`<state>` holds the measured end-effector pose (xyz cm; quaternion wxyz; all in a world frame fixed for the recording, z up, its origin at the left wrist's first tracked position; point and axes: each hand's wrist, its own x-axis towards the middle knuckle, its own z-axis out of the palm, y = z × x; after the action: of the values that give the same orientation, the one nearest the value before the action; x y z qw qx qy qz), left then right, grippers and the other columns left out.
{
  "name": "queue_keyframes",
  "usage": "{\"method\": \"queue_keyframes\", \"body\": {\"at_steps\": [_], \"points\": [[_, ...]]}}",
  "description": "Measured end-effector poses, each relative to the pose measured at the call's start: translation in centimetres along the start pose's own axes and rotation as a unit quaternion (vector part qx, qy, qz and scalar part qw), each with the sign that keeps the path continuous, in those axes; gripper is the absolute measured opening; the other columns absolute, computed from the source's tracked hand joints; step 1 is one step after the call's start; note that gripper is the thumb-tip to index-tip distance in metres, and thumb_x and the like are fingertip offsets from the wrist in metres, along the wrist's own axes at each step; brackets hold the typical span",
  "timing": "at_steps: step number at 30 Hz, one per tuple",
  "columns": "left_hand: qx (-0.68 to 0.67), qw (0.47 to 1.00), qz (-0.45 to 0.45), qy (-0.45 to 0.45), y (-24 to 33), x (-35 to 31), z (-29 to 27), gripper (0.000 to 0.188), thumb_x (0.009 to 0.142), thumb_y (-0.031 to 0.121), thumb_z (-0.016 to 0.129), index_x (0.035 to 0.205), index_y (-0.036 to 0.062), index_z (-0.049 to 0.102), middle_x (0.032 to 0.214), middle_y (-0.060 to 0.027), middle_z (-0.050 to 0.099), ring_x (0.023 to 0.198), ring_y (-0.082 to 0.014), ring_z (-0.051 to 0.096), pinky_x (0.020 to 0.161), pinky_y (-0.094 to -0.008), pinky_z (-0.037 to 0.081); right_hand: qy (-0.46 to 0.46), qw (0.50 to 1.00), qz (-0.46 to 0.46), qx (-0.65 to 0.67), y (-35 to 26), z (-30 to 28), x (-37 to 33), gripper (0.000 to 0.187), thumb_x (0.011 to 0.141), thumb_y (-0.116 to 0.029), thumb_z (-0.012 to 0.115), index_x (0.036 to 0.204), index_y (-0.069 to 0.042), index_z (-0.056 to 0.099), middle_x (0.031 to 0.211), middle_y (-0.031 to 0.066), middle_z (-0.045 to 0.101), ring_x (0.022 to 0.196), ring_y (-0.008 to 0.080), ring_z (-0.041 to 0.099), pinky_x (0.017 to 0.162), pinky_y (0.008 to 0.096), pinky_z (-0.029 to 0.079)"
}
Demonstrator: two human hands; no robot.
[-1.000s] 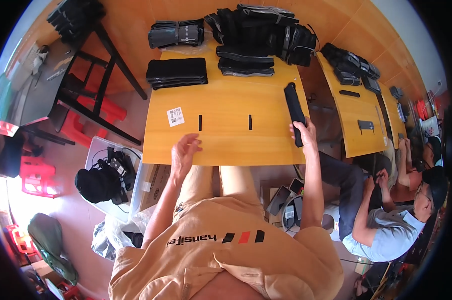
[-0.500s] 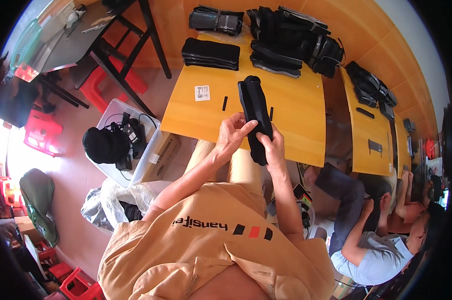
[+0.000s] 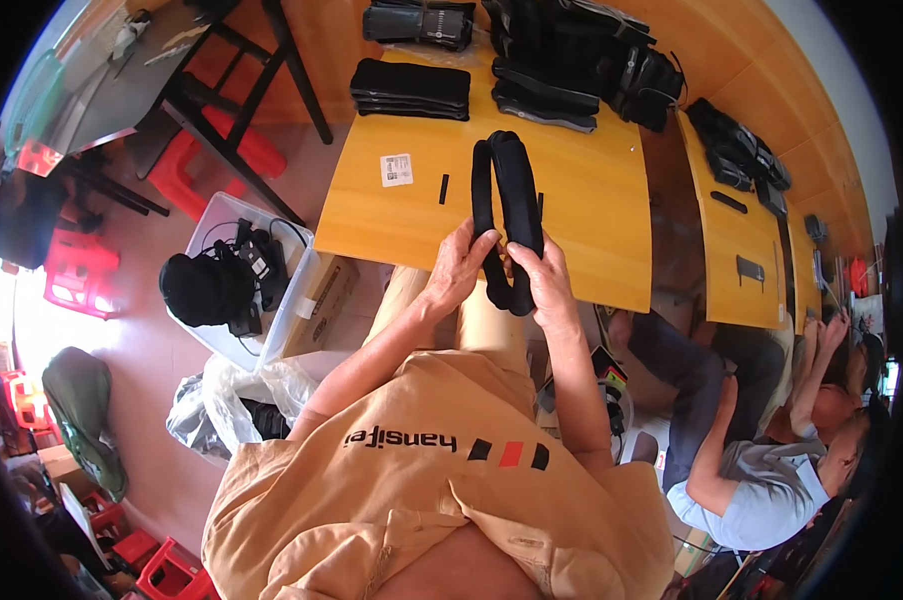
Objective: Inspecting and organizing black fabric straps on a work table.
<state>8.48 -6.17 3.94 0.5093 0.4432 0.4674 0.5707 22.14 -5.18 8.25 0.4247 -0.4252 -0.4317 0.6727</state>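
Observation:
A soft black fabric band, folded into a long loop, is held upright in front of me over the table's near edge. My left hand pinches its left side between thumb and fingers. On its right side my right hand grips the thicker layer, thumb in front. A narrow gap shows between the two layers, with yellow table visible through it. The fingertips behind the band are partly hidden. One short black strip lies on the table left of the band; another shows just right of it.
The yellow table bears a white label, a folded black stack and strapped black bundles at the back. Left of it stands a clear bin with black items. A co-worker sits at the right.
The band's two layers have spread apart, leaving a gap between them. Both hands still hold it, the left now on the left layer. The whole view has shifted slightly.

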Motion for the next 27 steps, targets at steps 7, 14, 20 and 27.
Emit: {"method": "queue_keyframes", "body": {"at_steps": [7, 14, 20, 27], "points": [[-0.173, 0.966, -0.188, -0.03, 4.7, -0.9, 0.3, 0.02, 0.086, 0.019, 0.056, 0.09, -0.0001, 0.054, 0.071, -0.0028, 0.057, 0.066, -0.0116, 0.056, 0.064, -0.0262, 0.048, 0.017, 0.995, 0.066, 0.079, -0.5, -0.7, -0.4, 0.013, 0.083, -0.01, 0.06, 0.092, -0.004, 0.053, 0.07, 0.0027, 0.056, 0.058, 0.0104, 0.056, 0.05, 0.0231, 0.046], [-0.252, 0.944, -0.209, -0.03, 5.5, -1.9, 1.1, 0.019, 0.088, 0.02, 0.054, 0.077, 0.0046, 0.049, 0.064, -0.0031, 0.047, 0.063, -0.0145, 0.05, 0.063, -0.0279, 0.044, -0.015, 0.995, 0.086, 0.056, -0.8, -0.5, -0.6, 0.013, 0.081, -0.009, 0.061, 0.091, -0.005, 0.053, 0.065, 0.0007, 0.053, 0.053, 0.0086, 0.053, 0.047, 0.0217, 0.042], [-0.127, 0.97, -0.207, 0.014, 6.2, -1.2, -4.0, 0.028, 0.092, 0.032, 0.053, 0.076, 0.0095, 0.047, 0.055, 0.0079, 0.033, 0.042, -0.0032, 0.026, 0.039, -0.0192, 0.022, -0.027, 0.991, 0.025, -0.126, -3.0, -4.9, -2.3, 0.024, 0.078, -0.009, 0.062, 0.099, -0.004, 0.053, 0.062, -0.003, 0.046, 0.052, 0.0066, 0.046, 0.047, 0.0224, 0.037], [0.226, 0.952, -0.206, 0.012, 11.0, -2.8, -17.3, 0.03, 0.092, 0.031, 0.054, 0.077, 0.005, 0.053, 0.053, 0.0072, 0.035, 0.044, -0.0019, 0.031, 0.04, -0.0203, 0.022, -0.025, 0.908, 0.113, -0.402, -7.0, -17.6, -4.2, 0.051, 0.076, -0.012, 0.064, 0.121, 0.005, 0.045, 0.072, 0.0032, 0.053, 0.06, 0.0081, 0.05, 0.055, 0.0234, 0.042]]}}
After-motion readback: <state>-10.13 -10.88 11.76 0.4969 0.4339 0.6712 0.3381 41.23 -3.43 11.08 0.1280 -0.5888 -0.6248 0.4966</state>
